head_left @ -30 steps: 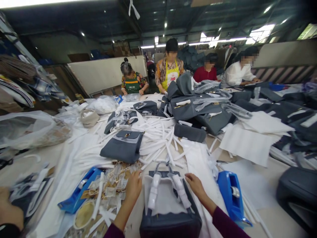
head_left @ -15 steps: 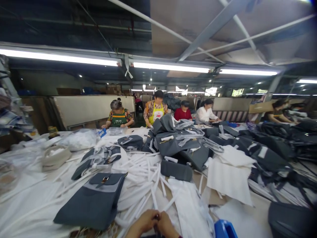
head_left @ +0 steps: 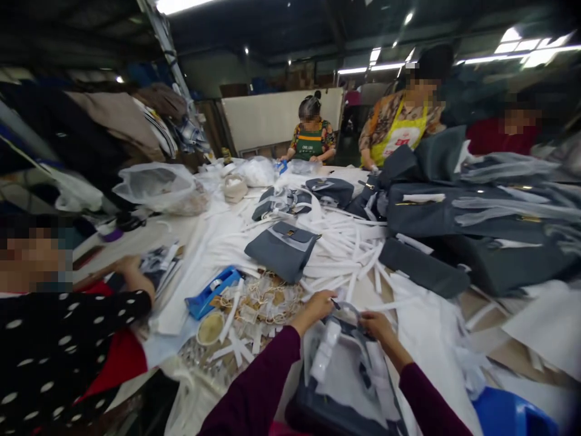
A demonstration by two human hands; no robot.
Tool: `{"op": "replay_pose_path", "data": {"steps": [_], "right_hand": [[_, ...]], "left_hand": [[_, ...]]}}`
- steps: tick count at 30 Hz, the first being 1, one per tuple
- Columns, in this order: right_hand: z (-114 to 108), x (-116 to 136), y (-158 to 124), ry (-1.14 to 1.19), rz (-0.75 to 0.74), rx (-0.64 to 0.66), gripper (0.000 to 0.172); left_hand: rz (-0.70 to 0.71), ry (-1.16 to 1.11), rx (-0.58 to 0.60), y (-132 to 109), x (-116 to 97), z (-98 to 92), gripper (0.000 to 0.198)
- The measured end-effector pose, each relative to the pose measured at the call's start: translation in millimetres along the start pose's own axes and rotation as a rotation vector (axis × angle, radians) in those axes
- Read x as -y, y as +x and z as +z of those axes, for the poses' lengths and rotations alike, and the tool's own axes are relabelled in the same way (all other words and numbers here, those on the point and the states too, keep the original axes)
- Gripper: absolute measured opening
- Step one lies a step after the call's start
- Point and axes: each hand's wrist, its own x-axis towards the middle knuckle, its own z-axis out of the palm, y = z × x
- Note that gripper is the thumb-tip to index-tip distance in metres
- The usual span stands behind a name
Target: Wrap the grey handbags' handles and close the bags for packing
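A dark grey bag (head_left: 347, 390) with white padding and plastic-wrapped straps stands in front of my body. At its top edge my left hand (head_left: 321, 304) pinches a dark strap end. My right hand (head_left: 377, 325) is closed at the other side of the top, gripping the bag's handle, which looks wrapped in clear film; its fingertips are partly hidden. Beyond my hands lies a dark grey flap bag (head_left: 282, 249) with a small gold-coloured buckle.
White strips (head_left: 358, 239) cover the table middle. A dark bag pile (head_left: 467, 209) rises at right. Left of me are a blue tape dispenser (head_left: 213, 292), strung tags (head_left: 261, 300) and a round tub (head_left: 210, 328). A co-worker in a polka-dot sleeve (head_left: 91, 321) works close by; others stand across.
The view has swung left and down. The bag between my hands and the co-worker at left now show. My hands, earlier close together low in the frame, are farther apart.
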Motion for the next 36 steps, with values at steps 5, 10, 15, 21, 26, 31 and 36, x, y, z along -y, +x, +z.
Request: {"op": "replay_pose_path", "data": {"steps": [5, 10, 15, 21, 26, 31, 36], "right_hand": [[-34.8, -47.9, -29.5, 0.204, 0.072, -0.205, 0.038], [-43.7, -92.4, -63.0, 0.350, 0.208, -0.260, 0.046], [-33.9, -96.9, -74.6, 0.450, 0.272, -0.220, 0.045], [-34.1, -99.5, -76.7, 0.506, 0.286, -0.248, 0.046], [-39.0, -117.4, -86.2, 0.546, 0.277, -0.276, 0.045], [-43.8, -117.0, -93.2, 0.590, 0.275, -0.307, 0.046], [-46.9, -89.6, -89.8, 0.602, 0.258, -0.306, 0.047]], "left_hand": [[-0.112, 0.050, -0.357, -68.4, 41.5, -50.7, 0.028], [-0.316, 0.194, -0.576, -105.0, 95.3, -94.6, 0.021], [-0.359, 0.270, -0.623, -87.8, 107.4, -87.3, 0.017], [-0.411, 0.199, -0.652, -65.7, 110.2, -86.5, 0.012], [-0.316, 0.005, -0.604, -68.4, 106.4, -101.0, 0.013], [-0.166, -0.343, -0.552, -81.1, 87.3, -128.3, 0.013], [-0.080, -0.638, -0.558, -94.8, 55.8, -157.0, 0.025]]}}
